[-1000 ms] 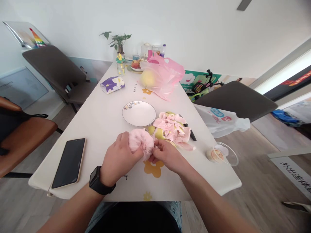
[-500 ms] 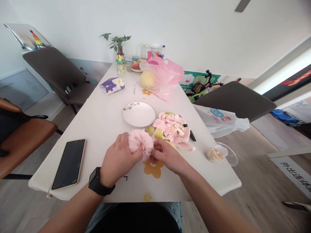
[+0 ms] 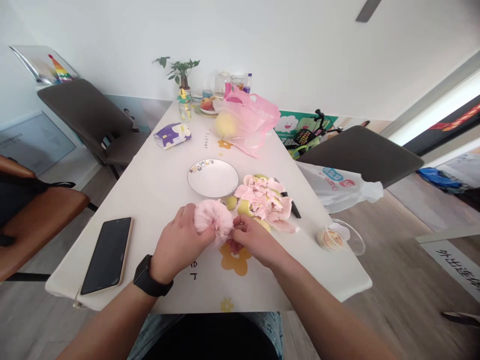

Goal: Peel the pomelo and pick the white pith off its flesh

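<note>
1. The left hand (image 3: 181,244), with a black watch (image 3: 150,276) on its wrist, curls around the left side of a bunched pink foam fruit net (image 3: 212,221), its fingers closed on the foam.
2. The right hand (image 3: 255,240) is almost closed, its fingers pinching the net's right side.
3. The net is held between both hands over a white table (image 3: 150,220), close to the person's edge. Whether anything is inside it cannot be told.
4. Just beyond the hands, torn pink foam (image 3: 264,195) lies heaped over yellow-green fruit (image 3: 244,207), with a black-handled knife (image 3: 295,212) partly beneath the heap.
5. A white plate (image 3: 212,178) sits beside the heap, and a smartphone (image 3: 107,256) lies to the left of the hands.
6. Farther along the table are a pink plastic bag (image 3: 251,122) and a tissue pack (image 3: 171,136).
</note>
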Demonstrator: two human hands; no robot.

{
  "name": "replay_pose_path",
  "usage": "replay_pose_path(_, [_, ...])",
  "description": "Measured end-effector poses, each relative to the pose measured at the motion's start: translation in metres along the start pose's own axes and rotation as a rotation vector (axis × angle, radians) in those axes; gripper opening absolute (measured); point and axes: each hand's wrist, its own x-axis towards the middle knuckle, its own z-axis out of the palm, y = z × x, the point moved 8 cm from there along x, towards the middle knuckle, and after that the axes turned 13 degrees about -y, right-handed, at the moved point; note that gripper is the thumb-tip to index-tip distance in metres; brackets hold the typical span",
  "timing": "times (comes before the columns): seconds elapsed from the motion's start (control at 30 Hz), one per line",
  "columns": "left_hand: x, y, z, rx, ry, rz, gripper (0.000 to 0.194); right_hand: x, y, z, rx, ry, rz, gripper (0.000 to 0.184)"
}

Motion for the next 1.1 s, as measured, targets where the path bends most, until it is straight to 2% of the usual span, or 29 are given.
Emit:
replay_pose_path(0.2, [0.004, -0.01, -0.002, -0.081, -0.001, -0.02, 0.025, 0.003, -0.008, -0.002, -0.07, 0.074, 0.018, 0.017])
replay_pose_path(0.37, [0.007, -0.02, -0.003, -0.204, -0.017, -0.051, 0.03, 0.003, -0.009, 0.004, 0.005, 0.004, 0.043, 0.014])
replay_pose_path(0.5, [0.006, -0.022, -0.003, -0.229, -0.015, -0.073, 0.035, 0.004, -0.006, 0.004, -0.019, 0.075, 0.036, 0.02])
replay_pose_path(0.67, [0.01, -0.029, -0.003, -0.27, -0.014, -0.094, 0.036, 0.002, -0.001, 0.01, -0.017, 0.153, -0.023, 0.016])
replay_pose_path(0.8, [0.016, -0.035, -0.003, -0.333, -0.026, -0.085, 0.038, 0.0, 0.003, 0.012, -0.085, 0.155, -0.076, 0.011])
replay_pose_path(0.93, [0.018, -0.037, -0.004, -0.381, -0.068, -0.082, 0.041, -0.002, 0.007, 0.0, -0.286, 0.186, -0.027, 0.006])
replay_pose_path(1.1, [0.023, -0.042, -0.004, -0.483, -0.107, -0.066, 0.045, -0.015, -0.009, -0.034, -0.734, 0.301, -0.002, 0.01])
